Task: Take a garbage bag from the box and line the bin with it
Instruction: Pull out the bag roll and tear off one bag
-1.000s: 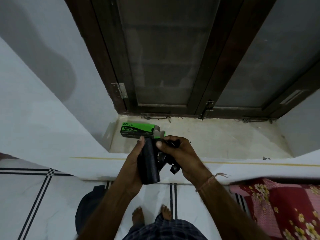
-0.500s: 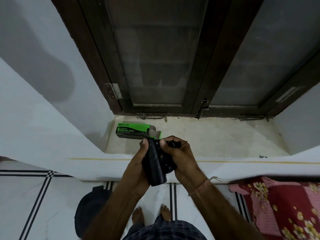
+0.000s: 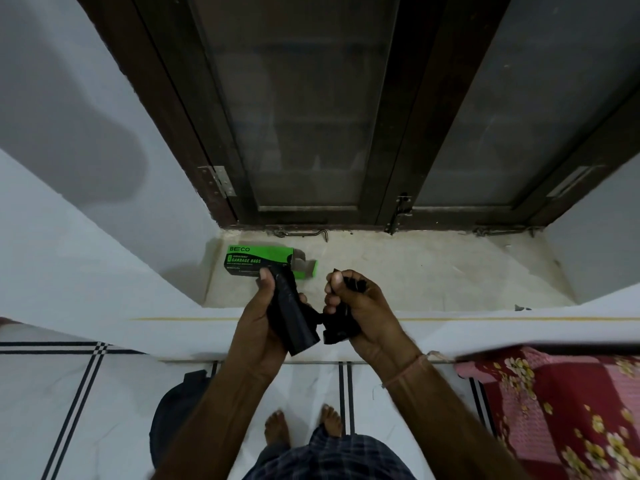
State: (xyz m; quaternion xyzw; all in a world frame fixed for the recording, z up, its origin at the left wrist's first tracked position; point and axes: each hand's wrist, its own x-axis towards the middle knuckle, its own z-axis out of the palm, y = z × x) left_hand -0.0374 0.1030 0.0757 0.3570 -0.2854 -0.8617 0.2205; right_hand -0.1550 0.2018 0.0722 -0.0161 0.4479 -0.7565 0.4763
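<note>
Black garbage bag roll, matte and crinkled, tilted, clasped in left hand above the near edge of the window sill. Loose black bag end bunched in clenched right hand, joined to the roll by a thin strip. Green BECO garbage bag box lying flap-open at the sill's far left corner.

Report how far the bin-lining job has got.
Done: the green box lies open on the sill, the roll out. In hand: left hand holds the black roll; right hand grips one bag, pulling it away. Left: separating it fully and lining the dark bin.
</note>
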